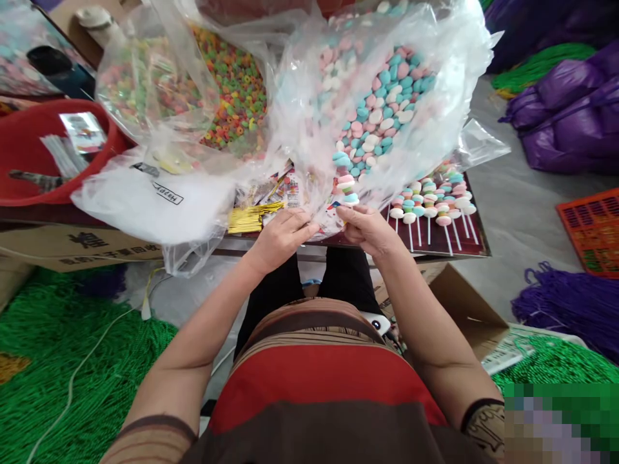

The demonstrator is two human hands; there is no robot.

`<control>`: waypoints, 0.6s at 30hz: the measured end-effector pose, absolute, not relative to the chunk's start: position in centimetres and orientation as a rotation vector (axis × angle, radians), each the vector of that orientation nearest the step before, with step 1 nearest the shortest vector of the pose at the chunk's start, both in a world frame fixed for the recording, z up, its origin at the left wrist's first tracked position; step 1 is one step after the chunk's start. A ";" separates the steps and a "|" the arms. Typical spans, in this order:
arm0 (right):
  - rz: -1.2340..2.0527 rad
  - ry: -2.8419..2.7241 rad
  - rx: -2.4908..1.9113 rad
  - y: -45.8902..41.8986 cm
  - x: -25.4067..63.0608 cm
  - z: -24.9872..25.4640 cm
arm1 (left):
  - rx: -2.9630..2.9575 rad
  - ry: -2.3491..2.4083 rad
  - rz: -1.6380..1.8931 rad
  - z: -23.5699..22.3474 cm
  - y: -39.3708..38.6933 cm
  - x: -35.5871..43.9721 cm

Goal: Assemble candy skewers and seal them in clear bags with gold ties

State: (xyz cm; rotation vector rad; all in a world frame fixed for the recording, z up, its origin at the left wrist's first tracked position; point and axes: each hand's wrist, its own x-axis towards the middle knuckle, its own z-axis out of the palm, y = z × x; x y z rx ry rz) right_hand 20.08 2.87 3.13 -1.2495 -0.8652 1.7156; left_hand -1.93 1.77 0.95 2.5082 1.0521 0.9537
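A skewer of pink, white and blue candies (344, 179) stands upright over the table's near edge, its lower end at the fingertips of my right hand (366, 227). That hand is closed around its base. My left hand (284, 237) is closed in a pinch at a clear printed plastic wrapper (329, 224), which spans the gap between my hands. What exactly the left fingertips grip is partly hidden. Beside my left hand lies a bundle of gold twist ties (251, 218). Finished candy skewers (430, 200) with white sticks lie in a group to the right.
Behind my hands sit a large open bag of pink, white and blue candies (387, 109) and a bag of colourful ring candies (232, 90). White plastic bags (159, 200) and a red basin (43, 154) are at left. An orange crate (592, 232) stands right.
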 end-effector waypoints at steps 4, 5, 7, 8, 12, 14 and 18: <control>1.573 -0.810 -1.205 1.8 19.9 3.1 | 2.023 1.179 1.108 1.3 1.2 -0.9; 1.536 -0.796 -1.194 1.6 19.8 3.1 | 1.826 1.191 1.107 1.3 1.0 -0.6; 1.468 -0.781 -1.174 1.2 19.5 3.0 | 1.461 1.138 1.036 1.2 0.5 0.1; 1.440 -0.781 -1.166 1.0 19.4 2.9 | 1.324 1.100 1.000 1.1 0.3 0.4; 1.377 -0.794 -1.150 0.4 18.7 2.4 | 1.128 1.100 1.013 0.5 -0.1 0.9; 1.376 -0.813 -1.157 0.0 18.5 2.1 | 1.148 1.121 1.050 0.3 -0.1 0.7; 1.441 -0.853 -1.149 -0.2 18.5 1.4 | 1.295 1.122 1.015 0.5 0.0 0.2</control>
